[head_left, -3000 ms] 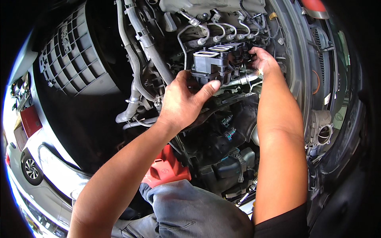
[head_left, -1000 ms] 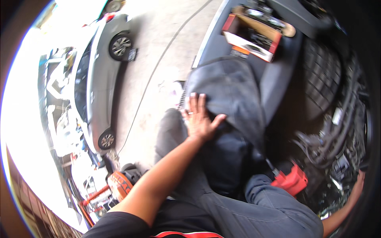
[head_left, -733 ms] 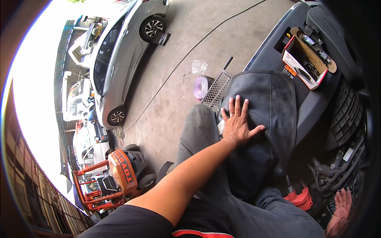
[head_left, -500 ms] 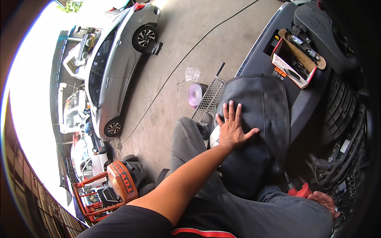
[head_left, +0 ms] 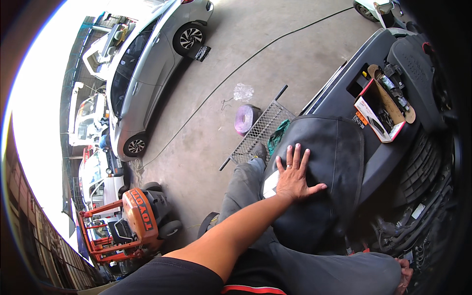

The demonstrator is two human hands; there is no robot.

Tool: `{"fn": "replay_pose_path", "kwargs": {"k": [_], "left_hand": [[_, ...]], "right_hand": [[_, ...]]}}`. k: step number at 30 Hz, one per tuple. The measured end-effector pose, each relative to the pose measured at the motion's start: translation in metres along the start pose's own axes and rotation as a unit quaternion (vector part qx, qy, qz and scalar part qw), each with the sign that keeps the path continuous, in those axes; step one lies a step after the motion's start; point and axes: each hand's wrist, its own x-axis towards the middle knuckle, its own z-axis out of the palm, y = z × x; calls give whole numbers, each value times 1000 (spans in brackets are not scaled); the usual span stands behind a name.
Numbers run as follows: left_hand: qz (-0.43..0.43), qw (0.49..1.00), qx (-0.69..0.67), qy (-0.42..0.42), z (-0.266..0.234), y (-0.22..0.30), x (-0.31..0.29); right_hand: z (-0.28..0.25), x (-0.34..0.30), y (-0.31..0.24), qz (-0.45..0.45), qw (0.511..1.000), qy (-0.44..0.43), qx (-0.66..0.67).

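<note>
My left hand (head_left: 294,180) lies flat on a black fender cover (head_left: 314,142), its fingers spread and a ring on one finger. The cover is draped over the edge of a dark grey vehicle body (head_left: 339,88). A white patch (head_left: 271,184) shows on the cover beside the wrist. At the lower right, past my bent knee, my right hand (head_left: 405,275) is partly hidden. Its fingers look curled by the engine bay, and what they hold cannot be made out. Small red parts (head_left: 365,250) peek out above my thigh.
An open cardboard box (head_left: 376,110) of small metal parts sits on the vehicle. Hoses and wiring (head_left: 418,226) fill the bay at right. Below stand a mesh step (head_left: 258,130) with a green cloth (head_left: 279,137), a purple tub (head_left: 246,119), an orange forklift (head_left: 140,214) and a silver car (head_left: 152,73).
The view has shifted, bringing more of the mesh step and the green cloth into sight. My right hand has drawn down behind the knee, its fingers more curled. My left hand stays on the cover.
</note>
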Motion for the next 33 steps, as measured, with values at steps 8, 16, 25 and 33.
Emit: {"fn": "replay_pose_path", "kwargs": {"k": [8,16,25,33], "left_hand": [[48,996,23,66,14,-13,1],[63,993,57,77,29,-28,5],[51,993,92,54,29,-26,12],[96,993,-24,-68,-6,-31,6]], "right_hand": [[30,1,39,-79,968,97,217],[47,-45,47,-4,828,491,270],[131,-104,46,77,749,626,202],[204,-119,-1,141,848,478,181]]}}
